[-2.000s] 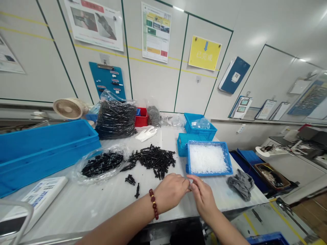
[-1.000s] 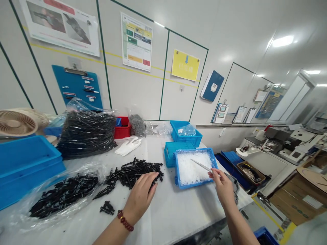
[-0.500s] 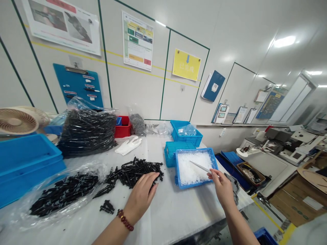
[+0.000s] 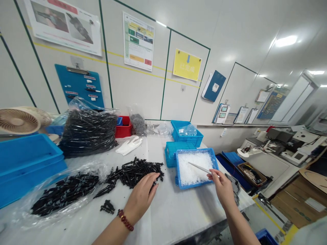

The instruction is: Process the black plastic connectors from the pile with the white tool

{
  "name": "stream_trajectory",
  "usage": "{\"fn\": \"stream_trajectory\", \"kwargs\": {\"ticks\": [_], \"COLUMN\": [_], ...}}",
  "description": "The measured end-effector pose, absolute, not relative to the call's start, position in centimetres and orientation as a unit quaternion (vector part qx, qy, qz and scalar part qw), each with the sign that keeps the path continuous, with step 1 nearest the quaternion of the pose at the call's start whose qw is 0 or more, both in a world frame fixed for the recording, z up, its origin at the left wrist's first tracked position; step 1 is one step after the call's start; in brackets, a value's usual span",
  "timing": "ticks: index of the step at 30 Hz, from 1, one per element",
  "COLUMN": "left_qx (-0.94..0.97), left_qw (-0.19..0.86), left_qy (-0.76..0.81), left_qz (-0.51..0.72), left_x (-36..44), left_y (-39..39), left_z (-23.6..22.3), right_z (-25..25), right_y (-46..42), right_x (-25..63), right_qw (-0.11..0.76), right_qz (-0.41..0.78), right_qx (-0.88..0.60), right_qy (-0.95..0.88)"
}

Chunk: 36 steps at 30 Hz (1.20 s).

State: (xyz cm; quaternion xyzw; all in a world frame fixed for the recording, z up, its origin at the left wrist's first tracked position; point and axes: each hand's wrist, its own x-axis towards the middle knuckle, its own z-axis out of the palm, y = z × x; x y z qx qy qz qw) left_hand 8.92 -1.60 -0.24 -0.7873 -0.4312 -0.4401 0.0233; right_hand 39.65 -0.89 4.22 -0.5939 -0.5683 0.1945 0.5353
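Observation:
My right hand [image 4: 221,185] is closed round the end of a pair of metal tweezers [image 4: 200,167]. The tweezers point left, with their tips over small clear-white pieces [image 4: 187,175] that fill a blue tray [image 4: 178,182]. At the right edge of a heap of black slender parts [image 4: 133,172] lies my left hand [image 4: 141,192], palm down. Its fingers reach over the heap, and a gap shows between thumb and forefinger. The undersides of these fingers are hidden. Left of that hand is a small separate cluster of black parts [image 4: 107,206].
A clear bag of black parts [image 4: 66,194] lies open at left, beside stacked blue bins [image 4: 30,149]. Behind stand a large filled bag [image 4: 89,131], a white glove [image 4: 129,145] and a red bin [image 4: 124,127]. Another blue bin [image 4: 186,137] sits behind the tray.
The tweezer tips have shifted very slightly left over the tray. My left hand stays in the same place by the heap.

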Motion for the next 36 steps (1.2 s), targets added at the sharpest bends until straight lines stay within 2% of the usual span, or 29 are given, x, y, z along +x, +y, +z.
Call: {"fn": "stream_trajectory", "kwargs": {"ticks": [12,19,24,29,36], "left_qx": [-0.789,-0.791,-0.789,-0.790,-0.789], "left_qw": [0.008,0.007,0.000,-0.006,-0.007], "left_qy": [-0.428,-0.431,-0.428,-0.431,-0.433], "left_qz": [-0.440,-0.435,-0.442,-0.436,-0.436], "left_x": [9.0,9.0,9.0,9.0,9.0], "left_y": [-1.4,-1.6,-1.7,-1.8,-1.7], "left_z": [-0.5,-0.1,0.0,0.1,0.0], "right_z": [4.2,3.2,2.9,3.5,4.4], "right_y": [-0.8,0.2,0.4,-0.4,-0.9], "right_x": [39.3,38.1,38.3,39.3,39.1], "right_qw": [0.528,0.555,0.573,0.585,0.546], "right_qz": [0.213,0.293,0.308,0.265,0.183], "right_qx": [-0.593,-0.569,-0.572,-0.589,-0.609], "right_qy": [-0.569,-0.532,-0.500,-0.492,-0.545]}}
